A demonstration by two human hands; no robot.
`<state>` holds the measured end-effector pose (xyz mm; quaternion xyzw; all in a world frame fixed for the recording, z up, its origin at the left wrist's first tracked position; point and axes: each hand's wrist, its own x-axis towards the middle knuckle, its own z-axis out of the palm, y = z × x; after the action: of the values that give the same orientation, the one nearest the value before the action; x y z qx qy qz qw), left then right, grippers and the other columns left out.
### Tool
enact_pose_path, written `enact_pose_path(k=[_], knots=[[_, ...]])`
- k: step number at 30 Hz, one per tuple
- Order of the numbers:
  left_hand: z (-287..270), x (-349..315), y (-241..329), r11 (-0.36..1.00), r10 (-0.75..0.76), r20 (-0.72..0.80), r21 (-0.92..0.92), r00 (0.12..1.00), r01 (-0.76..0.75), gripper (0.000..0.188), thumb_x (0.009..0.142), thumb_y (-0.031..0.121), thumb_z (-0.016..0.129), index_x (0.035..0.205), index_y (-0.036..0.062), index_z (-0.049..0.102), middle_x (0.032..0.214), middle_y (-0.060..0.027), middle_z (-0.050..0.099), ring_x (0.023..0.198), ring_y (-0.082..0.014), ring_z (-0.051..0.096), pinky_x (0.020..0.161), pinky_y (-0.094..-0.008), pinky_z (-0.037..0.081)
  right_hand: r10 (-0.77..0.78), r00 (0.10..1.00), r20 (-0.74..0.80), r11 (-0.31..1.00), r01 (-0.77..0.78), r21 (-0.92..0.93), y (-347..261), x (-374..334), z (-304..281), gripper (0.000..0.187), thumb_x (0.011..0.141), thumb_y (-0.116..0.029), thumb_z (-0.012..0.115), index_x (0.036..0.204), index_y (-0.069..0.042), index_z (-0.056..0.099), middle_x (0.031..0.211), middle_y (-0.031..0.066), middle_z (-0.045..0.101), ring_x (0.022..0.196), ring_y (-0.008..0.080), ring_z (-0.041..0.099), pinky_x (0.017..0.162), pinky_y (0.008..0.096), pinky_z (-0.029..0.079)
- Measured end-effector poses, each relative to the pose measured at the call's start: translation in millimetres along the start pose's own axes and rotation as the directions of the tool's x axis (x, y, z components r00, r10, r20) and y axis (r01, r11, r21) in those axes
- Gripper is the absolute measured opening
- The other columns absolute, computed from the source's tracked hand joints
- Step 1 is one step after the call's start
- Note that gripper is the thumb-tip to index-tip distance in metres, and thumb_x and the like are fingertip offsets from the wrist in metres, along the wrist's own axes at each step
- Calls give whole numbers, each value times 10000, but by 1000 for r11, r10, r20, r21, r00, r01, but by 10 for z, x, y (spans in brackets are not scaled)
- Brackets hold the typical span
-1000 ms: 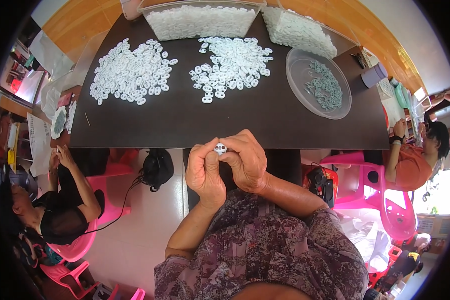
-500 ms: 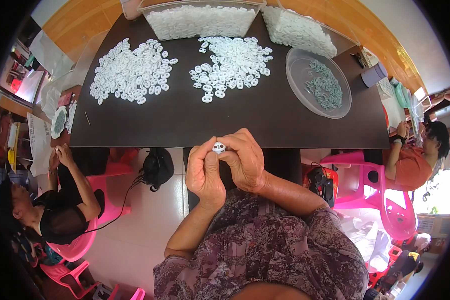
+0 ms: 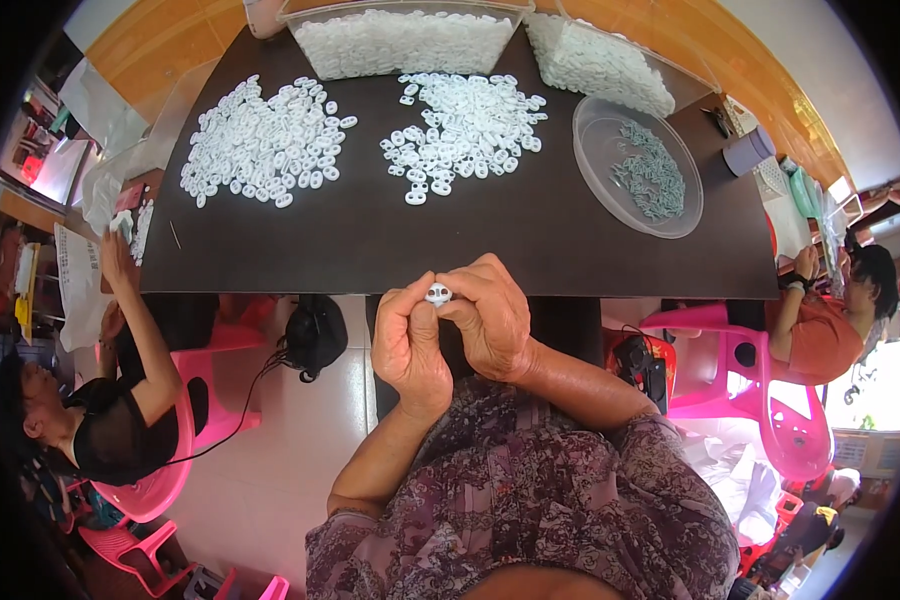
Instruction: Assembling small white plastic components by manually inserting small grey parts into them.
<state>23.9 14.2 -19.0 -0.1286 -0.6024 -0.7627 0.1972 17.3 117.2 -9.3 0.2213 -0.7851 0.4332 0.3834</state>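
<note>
A small white oval plastic piece with two dark holes (image 3: 438, 293) is pinched between both my hands, just off the table's near edge. My left hand (image 3: 410, 350) grips it from the left with thumb and forefinger. From the right, my right hand (image 3: 490, 320) closes on it, its forefinger and thumb touching the piece. Beyond them on the dark table (image 3: 370, 245) lie a left pile of white oval pieces (image 3: 260, 145) and a middle pile of two-holed white pieces (image 3: 470, 130). A round clear lid (image 3: 592, 175) to the right holds small grey-green parts (image 3: 655, 180).
Along the back stand a clear bin (image 3: 310, 60) and a second bin (image 3: 685, 72), both full of white pieces. A grey cup (image 3: 748, 150) is at the right. One co-worker (image 3: 130, 420) sits at left, another (image 3: 820, 325) at right, on pink chairs.
My hands and the white piece stay almost still. At left, the co-worker has raised an arm forward toward the small parts on the side table.
</note>
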Motion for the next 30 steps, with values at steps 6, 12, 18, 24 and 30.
enact_pose_path(k=[6,12,18,24,30], knots=[[3,-5,9,999,16,1,33,1000,-16,183,919,52,523,1058,-40,597,855,-41,536,765,-110,490,687,-222,409,-7,1000,-6,1000,7,-3,3,-18,8,323,714,-6,683,1009,18,552,851,124,586,673,260,541,576,330,446],[11,-6,10,998,31,-10,51,999,-30,183,922,60,520,1055,-42,594,850,-43,532,766,-113,492,688,-223,412,-31,999,8,999,32,-44,15,-11,10,326,702,-13,689,997,17,556,829,114,568,666,258,536,561,334,443],[20,-69,18,998,39,-8,41,999,-38,212,937,104,516,1070,-49,578,924,-40,519,863,-116,474,806,-257,412,-98,995,-3,993,98,-67,13,-16,18,337,660,2,690,970,20,560,805,109,552,646,255,524,525,325,426],[8,-77,-31,994,77,-26,79,997,-74,206,941,98,506,1073,-45,574,912,-44,512,856,-122,472,801,-257,409,-79,997,-6,995,78,-55,-4,-30,53,207,770,-14,645,955,31,567,800,114,581,645,232,548,545,322,425],[37,9,-10,983,98,-26,156,995,-93,176,924,33,502,1059,-41,588,860,-58,527,766,-125,492,678,-233,415,-42,999,-27,999,41,-25,49,-16,69,325,692,-9,702,986,1,563,818,111,564,651,259,526,562,330,440]])
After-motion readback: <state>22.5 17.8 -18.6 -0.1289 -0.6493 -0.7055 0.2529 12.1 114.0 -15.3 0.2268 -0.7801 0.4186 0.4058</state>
